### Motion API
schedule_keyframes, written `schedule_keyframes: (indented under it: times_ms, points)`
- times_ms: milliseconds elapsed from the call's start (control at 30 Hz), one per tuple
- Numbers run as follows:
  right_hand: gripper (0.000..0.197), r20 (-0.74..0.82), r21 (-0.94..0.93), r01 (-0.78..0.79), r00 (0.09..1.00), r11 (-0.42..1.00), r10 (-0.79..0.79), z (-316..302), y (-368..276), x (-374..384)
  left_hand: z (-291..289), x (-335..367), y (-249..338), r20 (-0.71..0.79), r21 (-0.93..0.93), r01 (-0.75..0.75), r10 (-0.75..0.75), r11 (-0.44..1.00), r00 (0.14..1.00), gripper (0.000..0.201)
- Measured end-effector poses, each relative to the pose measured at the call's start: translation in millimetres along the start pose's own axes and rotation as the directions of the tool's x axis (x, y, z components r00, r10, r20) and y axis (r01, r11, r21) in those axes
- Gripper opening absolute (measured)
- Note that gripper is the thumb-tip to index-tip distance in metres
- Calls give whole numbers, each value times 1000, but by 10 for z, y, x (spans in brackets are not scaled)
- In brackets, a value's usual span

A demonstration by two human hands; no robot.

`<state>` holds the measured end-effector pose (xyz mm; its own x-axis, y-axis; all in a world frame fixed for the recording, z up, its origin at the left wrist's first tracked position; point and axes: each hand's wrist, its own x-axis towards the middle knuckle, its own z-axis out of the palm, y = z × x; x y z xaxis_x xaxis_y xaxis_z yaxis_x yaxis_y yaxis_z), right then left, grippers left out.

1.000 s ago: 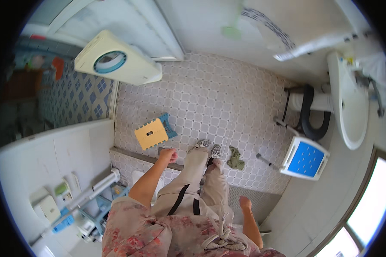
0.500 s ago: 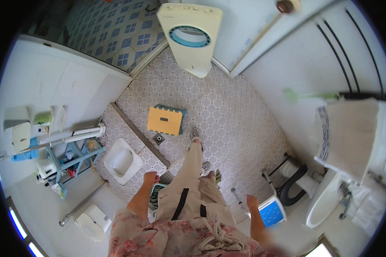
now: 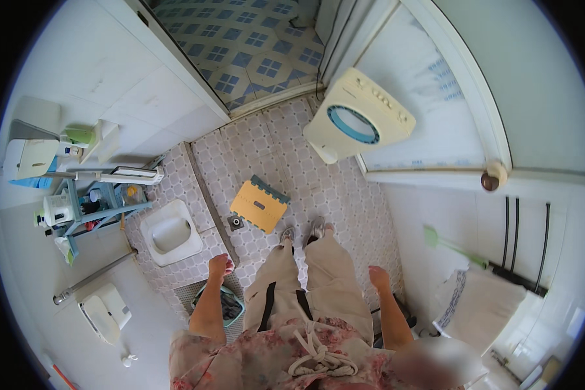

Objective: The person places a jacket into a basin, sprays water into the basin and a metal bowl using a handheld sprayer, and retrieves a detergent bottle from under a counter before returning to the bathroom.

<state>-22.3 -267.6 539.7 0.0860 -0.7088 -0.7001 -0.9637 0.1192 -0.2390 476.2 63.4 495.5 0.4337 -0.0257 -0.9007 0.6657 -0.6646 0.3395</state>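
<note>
a: hands?
b: left hand (image 3: 220, 265) hangs at the person's side, fingers curled loosely, holding nothing. right hand (image 3: 378, 277) the same on the other side, fingers loosely bent, nothing in them.

a: nearest things?
b: left hand is above a small teal bin (image 3: 226, 305) with dark stuff inside, down on the floor by the left leg. just beyond it is the white squat toilet (image 3: 170, 231) set in a raised tiled step. right hand is close to the white wall; a mop with a green handle (image 3: 458, 248) leans there, its pale cloth head further right.

a: feet?
b: both shoes (image 3: 303, 233) on the patterned floor tiles (image 3: 344, 195), side by side. a yellow folding stool (image 3: 259, 205) with a teal edge lies flat just ahead of them, a small floor drain (image 3: 236, 222) touching its near left corner or just beside it, can't tell.

a: rest of the room?
b: cream washing machine (image 3: 359, 122) with a blue ring lid ahead and right, against a white door frame. a round door knob (image 3: 492, 178) on the right. left wall has a blue rack (image 3: 84, 208) with bottles, a white box (image 3: 29, 157) above it, a grab bar (image 3: 91, 278) below. blue-patterned floor shows past the doorway at the top.

a: clothing?
b: beige trousers, floral top, drawstring at the waist.
</note>
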Motion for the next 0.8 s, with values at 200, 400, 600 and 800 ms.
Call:
schedule_keyframes:
  times_ms: [200, 400, 600, 800]
  points:
    - [29, -53, -43, 267, 962, 963, -269, -752, -981, 550, -128, 14, -144, -60, -195, 106, -120, 975, 991, 24]
    - [20, -165, 176, 564, 825, 807, -541, -2274, -3273, 403, 300, -496, -158, -94, -259, 279, -311, 925, 946, 16]
    - [21, -593, 88, 992, -19, -88, -805, -3766, -5468, 75, 758, -849, -11, -30, -260, 370, -390, 892, 920, 25]
    - [47, -762, -5, 663, -487, -748, -427, -4617, -6838, -169, 729, -719, 423, 48, -262, 379, -381, 887, 924, 29]
